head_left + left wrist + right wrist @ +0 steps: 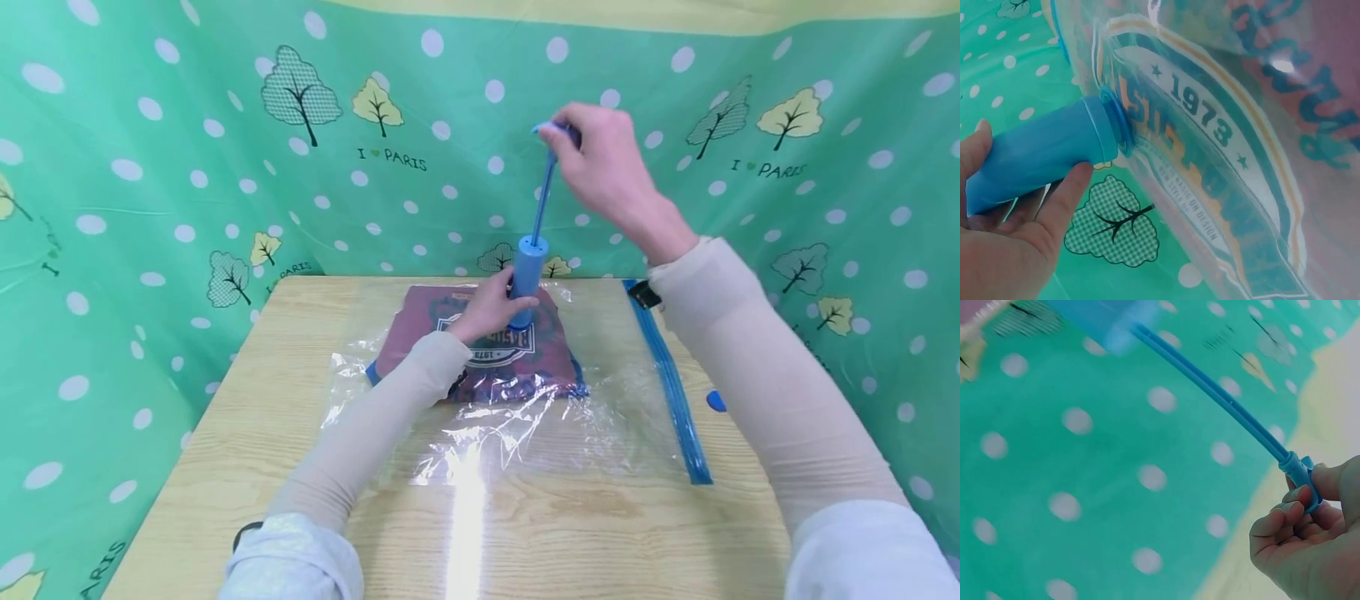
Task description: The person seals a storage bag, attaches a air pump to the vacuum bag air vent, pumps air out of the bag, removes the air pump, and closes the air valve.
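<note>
A blue hand pump stands nearly upright on a clear plastic storage bag. My left hand grips its barrel low down, fingers and thumb wrapped round it in the left wrist view. The pump's base meets the bag's surface over the printed "1973" emblem. High above, my right hand holds the pump's handle, with the long rod drawn far out of the barrel. Inside the bag lies a folded dark red garment with printed lettering.
The bag lies on a light wooden table. Along its right side runs a blue zip strip. A small blue piece lies right of the strip, close to my right forearm. A green dotted curtain hangs behind and at both sides.
</note>
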Motion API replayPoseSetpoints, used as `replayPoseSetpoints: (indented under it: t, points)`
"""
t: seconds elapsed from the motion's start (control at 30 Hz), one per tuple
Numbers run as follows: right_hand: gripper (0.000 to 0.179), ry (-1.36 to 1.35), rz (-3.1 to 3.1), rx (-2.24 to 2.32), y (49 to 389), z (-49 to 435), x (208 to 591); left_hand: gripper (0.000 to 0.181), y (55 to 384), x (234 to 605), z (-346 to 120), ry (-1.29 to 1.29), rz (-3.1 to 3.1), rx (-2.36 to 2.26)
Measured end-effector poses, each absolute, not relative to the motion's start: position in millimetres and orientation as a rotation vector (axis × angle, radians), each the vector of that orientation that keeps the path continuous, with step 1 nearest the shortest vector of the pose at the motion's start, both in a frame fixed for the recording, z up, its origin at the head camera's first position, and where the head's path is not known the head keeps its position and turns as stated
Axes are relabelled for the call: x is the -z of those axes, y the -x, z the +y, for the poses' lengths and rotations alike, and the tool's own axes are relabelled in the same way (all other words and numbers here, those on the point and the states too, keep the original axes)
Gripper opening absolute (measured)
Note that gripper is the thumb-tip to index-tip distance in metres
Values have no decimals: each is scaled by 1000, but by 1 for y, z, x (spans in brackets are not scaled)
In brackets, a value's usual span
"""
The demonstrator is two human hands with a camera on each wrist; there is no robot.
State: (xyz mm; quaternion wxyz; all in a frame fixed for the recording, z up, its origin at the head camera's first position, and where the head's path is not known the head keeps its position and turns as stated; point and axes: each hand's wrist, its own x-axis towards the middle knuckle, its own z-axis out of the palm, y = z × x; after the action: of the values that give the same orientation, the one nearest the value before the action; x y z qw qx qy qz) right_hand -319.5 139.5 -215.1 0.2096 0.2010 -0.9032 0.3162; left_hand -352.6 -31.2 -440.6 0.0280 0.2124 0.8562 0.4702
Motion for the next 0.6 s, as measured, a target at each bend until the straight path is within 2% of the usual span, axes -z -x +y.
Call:
replayPoseSetpoints:
  t: [0.13, 0.3, 0.47, 0.6]
  points:
    - [40, -568, -2472, -780, 315, 139, 191, 59, 353, 442, -31, -675, 2641, -1450]
    - [40, -618, -2435, -745, 312, 136, 185, 58, 351, 443, -30, -672, 2632, -1472]
    - [35, -633, -2411, -818, 314, 129, 200, 55, 352, 446, -33, -667, 2649, -1471]
    - [30, -644, -2557, -799, 321, 128, 236, 56, 353, 445, -32, -679, 2654, -1459]
